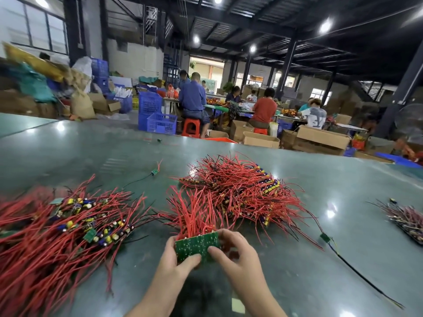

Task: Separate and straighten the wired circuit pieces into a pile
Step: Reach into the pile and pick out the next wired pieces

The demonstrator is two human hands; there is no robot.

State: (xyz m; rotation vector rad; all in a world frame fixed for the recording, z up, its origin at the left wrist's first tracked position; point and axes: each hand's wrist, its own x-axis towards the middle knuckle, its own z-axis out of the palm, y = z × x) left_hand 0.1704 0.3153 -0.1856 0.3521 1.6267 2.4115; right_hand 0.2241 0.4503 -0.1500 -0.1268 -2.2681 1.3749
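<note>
Two hands' fingers (180,263) pinching board (196,245), seemingly edgewise

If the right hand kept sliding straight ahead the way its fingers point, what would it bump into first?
The right hand points up and left, gripping the green board panel. Past that, it would likely meet the red wires rising from the panel, though depth is hard to judge.

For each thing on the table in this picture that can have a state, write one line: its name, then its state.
Green circuit panel: held off the table, red wires fanning up from its far edge.
Left hand: grips the panel's left side.
Right hand: pinches the panel's right side.
Left pile: lying flat, wires roughly aligned.
Centre pile: heaped, tangled.
Small right pile: lying flat.
Stray single piece: lying apart, alone.
</note>
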